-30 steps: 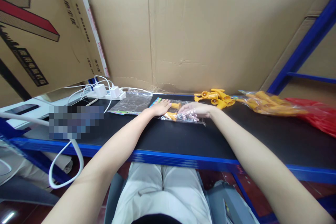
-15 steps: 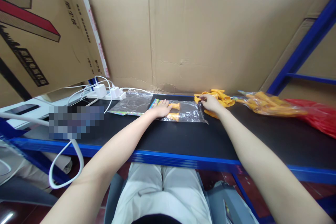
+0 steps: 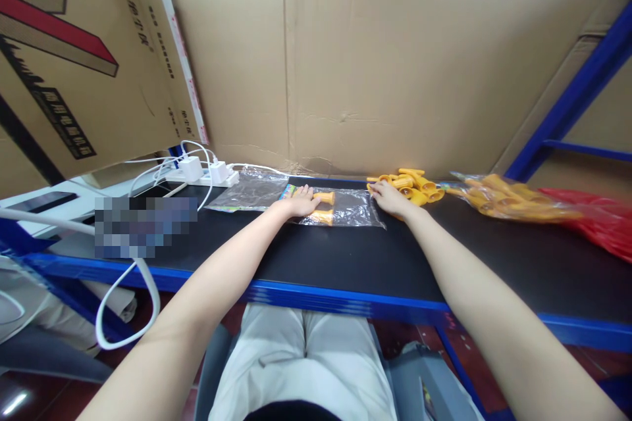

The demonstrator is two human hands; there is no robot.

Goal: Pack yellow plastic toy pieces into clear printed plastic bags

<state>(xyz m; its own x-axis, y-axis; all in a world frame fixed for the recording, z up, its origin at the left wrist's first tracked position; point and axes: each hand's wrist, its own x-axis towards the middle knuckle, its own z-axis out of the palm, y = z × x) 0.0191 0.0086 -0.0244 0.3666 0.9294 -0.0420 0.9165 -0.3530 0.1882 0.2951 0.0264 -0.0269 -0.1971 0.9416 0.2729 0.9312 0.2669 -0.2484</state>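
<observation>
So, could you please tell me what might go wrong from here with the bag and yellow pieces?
The left hand pins only one end of the clear bag, so the film may slide or crumple, and the two yellow pieces inside could slip out. The right hand is at the loose yellow pile; neighbouring pieces might roll away.

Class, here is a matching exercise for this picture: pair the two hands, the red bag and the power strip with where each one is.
Things:
1. left hand
2. right hand
3. red bag
4. power strip

Places:
A. at the loose yellow pieces
B. far right of the bench
C. resting on the clear bag
D. left rear, with chargers plugged in

Pairs: 1-C, 2-A, 3-B, 4-D
</observation>
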